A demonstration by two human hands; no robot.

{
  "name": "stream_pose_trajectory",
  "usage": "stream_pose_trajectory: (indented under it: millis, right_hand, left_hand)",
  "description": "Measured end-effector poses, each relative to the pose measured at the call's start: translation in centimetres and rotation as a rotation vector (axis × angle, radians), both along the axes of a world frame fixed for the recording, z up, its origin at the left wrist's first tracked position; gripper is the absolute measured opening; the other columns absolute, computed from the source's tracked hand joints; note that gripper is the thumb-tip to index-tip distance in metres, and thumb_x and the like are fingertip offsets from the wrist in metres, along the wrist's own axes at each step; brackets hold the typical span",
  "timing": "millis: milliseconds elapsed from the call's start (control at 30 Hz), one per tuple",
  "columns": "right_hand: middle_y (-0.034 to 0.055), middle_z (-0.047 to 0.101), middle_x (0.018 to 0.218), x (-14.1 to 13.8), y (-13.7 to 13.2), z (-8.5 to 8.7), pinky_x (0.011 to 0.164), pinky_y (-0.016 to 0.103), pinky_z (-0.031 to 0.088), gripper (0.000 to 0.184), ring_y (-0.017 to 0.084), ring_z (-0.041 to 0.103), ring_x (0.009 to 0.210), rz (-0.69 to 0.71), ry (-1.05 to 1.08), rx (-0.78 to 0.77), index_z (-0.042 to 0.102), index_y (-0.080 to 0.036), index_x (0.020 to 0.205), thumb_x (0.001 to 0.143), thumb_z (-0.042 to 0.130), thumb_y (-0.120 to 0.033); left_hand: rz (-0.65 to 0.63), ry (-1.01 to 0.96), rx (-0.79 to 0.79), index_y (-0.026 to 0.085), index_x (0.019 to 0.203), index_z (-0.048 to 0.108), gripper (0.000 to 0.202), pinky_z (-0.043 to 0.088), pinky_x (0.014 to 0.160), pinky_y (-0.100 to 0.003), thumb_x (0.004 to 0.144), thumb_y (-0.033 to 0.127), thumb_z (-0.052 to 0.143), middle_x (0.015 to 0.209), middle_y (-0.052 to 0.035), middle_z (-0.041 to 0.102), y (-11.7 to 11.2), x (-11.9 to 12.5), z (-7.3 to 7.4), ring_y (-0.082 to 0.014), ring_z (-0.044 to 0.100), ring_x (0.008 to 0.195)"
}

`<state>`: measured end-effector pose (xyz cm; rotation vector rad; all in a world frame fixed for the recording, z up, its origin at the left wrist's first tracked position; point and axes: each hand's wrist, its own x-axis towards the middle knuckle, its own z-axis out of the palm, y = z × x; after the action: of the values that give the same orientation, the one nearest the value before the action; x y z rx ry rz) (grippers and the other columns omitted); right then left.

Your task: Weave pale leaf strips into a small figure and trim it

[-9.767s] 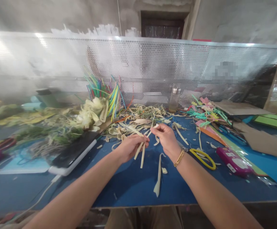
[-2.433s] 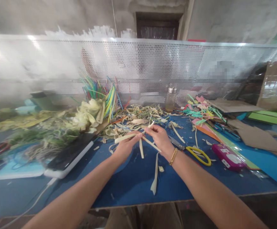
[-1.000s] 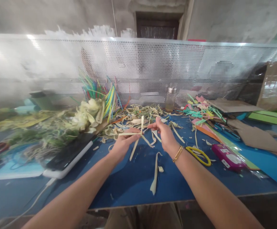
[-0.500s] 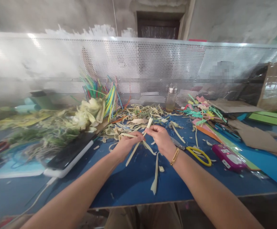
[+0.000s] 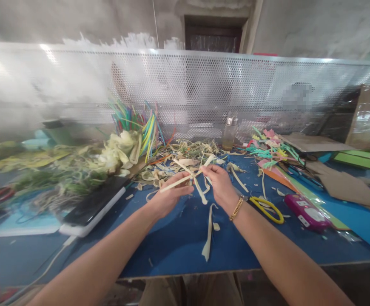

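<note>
Above the blue table (image 5: 172, 250), both my hands work a few crossed pale cream leaf strips (image 5: 185, 178). My left hand (image 5: 169, 197) is closed, pinching the strips where they cross, one strip sticking out to the lower left. My right hand (image 5: 218, 185), with a gold bracelet at the wrist, is closed on another strip end just to the right. A loose cream strip (image 5: 209, 231) lies on the table below my hands.
A heap of cut strips (image 5: 185, 159) lies behind my hands, pale leaf flowers (image 5: 121, 148) and coloured strips (image 5: 140, 123) to the left. A tablet (image 5: 92, 204) lies left, yellow-handled scissors (image 5: 266, 208) and a magenta device (image 5: 306, 210) right. A bottle (image 5: 230, 131) stands by the perforated metal screen (image 5: 204, 85).
The strips have been turned: the long one that hung down to the lower left half a second ago now lies flatter, pointing left. Both hands stay close together over the same spot.
</note>
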<state>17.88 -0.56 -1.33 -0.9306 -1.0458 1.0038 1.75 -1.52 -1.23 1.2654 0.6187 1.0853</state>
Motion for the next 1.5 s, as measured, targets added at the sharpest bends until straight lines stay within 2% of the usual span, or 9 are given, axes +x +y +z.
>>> stream_pose_trajectory:
  millis: [133, 333, 533, 667, 900, 1100, 1267, 1400, 1500]
  right_hand:
    - [-0.0052, 0.052, 0.057, -0.4, -0.3, 0.2, 0.059, 0.027, 0.035, 0.026, 0.010, 0.044, 0.056, 0.035, 0.042, -0.053, 0.059, -0.019, 0.062, 0.061, 0.076, -0.039]
    - [0.0024, 0.067, 0.086, 1.1, 0.5, 0.8, 0.076, 0.029, 0.042, 0.028, 0.017, 0.059, 0.083, -0.194, 0.020, -0.044, 0.067, -0.020, 0.083, 0.068, 0.072, -0.043]
    - [0.0022, 0.068, 0.073, 1.0, 0.0, 0.6, 0.074, 0.031, 0.042, 0.022, 0.016, 0.057, 0.072, 0.183, -0.252, -0.003, 0.072, -0.019, 0.070, 0.070, 0.072, -0.041]
    - [-0.0011, 0.063, 0.065, 0.2, -0.4, 0.3, 0.068, 0.029, 0.040, 0.019, 0.013, 0.052, 0.064, 0.223, -0.198, 0.033, 0.069, -0.019, 0.068, 0.069, 0.072, -0.038]
    - [-0.0042, 0.053, 0.058, -0.3, -0.1, 0.3, 0.065, 0.027, 0.038, 0.023, 0.011, 0.046, 0.060, 0.015, -0.104, 0.020, 0.059, -0.018, 0.056, 0.062, 0.076, -0.034]
    - [-0.0036, 0.055, 0.059, 0.4, -0.2, 0.6, 0.062, 0.027, 0.038, 0.023, 0.011, 0.047, 0.059, 0.113, -0.219, 0.003, 0.063, -0.018, 0.060, 0.065, 0.074, -0.038]
    - [-0.0001, 0.064, 0.068, 1.8, 0.7, 0.6, 0.066, 0.028, 0.043, 0.026, 0.014, 0.055, 0.065, 0.062, -0.390, 0.063, 0.070, -0.018, 0.072, 0.069, 0.072, -0.043]
    - [0.0047, 0.068, 0.088, 2.8, 0.8, 1.1, 0.075, 0.029, 0.046, 0.031, 0.016, 0.060, 0.079, -0.235, -0.377, 0.206, 0.068, -0.019, 0.091, 0.075, 0.068, -0.046]
    - [0.0026, 0.064, 0.069, 2.5, -0.1, 1.5, 0.067, 0.027, 0.043, 0.036, 0.015, 0.058, 0.067, -0.342, -0.544, 0.266, 0.063, -0.018, 0.070, 0.086, 0.055, -0.050]
  left_hand:
    - [0.132, 0.022, -0.020, 0.020, 0.082, 0.068, 0.020, 0.044, 0.069, -0.027, 0.070, 0.033, 0.076, 0.077, -0.0003, 0.065, 0.6, 0.0, -0.3, -0.0143, 0.059, 0.073]
    - [0.185, 0.089, -0.067, 0.018, 0.077, 0.072, 0.021, 0.045, 0.076, -0.030, 0.068, 0.036, 0.077, 0.076, -0.0038, 0.069, 0.9, -0.2, -0.3, -0.0188, 0.062, 0.078]
    - [0.090, 0.201, -0.020, 0.019, 0.076, 0.072, 0.019, 0.044, 0.078, -0.031, 0.071, 0.037, 0.073, 0.079, -0.0042, 0.071, 0.4, -0.2, -0.4, -0.0186, 0.062, 0.079]
    - [0.133, 0.270, -0.016, 0.018, 0.071, 0.072, 0.022, 0.042, 0.071, -0.029, 0.070, 0.039, 0.073, 0.072, -0.0029, 0.067, 0.4, -0.1, -0.3, -0.0167, 0.058, 0.070]
    - [0.136, 0.246, -0.018, 0.019, 0.064, 0.069, 0.014, 0.041, 0.071, -0.027, 0.069, 0.031, 0.073, 0.067, -0.0005, 0.063, 0.8, 0.1, 0.0, -0.0153, 0.055, 0.071]
    - [0.029, 0.176, -0.098, 0.017, 0.069, 0.070, 0.019, 0.044, 0.070, -0.029, 0.072, 0.035, 0.073, 0.071, -0.0037, 0.065, 0.5, -0.3, -0.4, -0.0161, 0.057, 0.069]
    - [-0.062, 0.137, -0.045, 0.018, 0.084, 0.073, 0.021, 0.045, 0.075, -0.030, 0.073, 0.036, 0.073, 0.076, -0.0052, 0.069, 0.1, -0.3, -0.2, -0.0173, 0.060, 0.075]
    - [0.073, 0.106, 0.014, 0.019, 0.084, 0.073, 0.023, 0.047, 0.076, -0.033, 0.066, 0.032, 0.079, 0.078, -0.0046, 0.071, 0.4, 0.2, -0.3, -0.0186, 0.061, 0.075]
    - [0.224, 0.081, 0.058, 0.019, 0.080, 0.072, 0.020, 0.047, 0.074, -0.031, 0.066, 0.032, 0.078, 0.079, -0.0043, 0.071, 0.9, 0.3, -0.6, -0.0175, 0.061, 0.074]
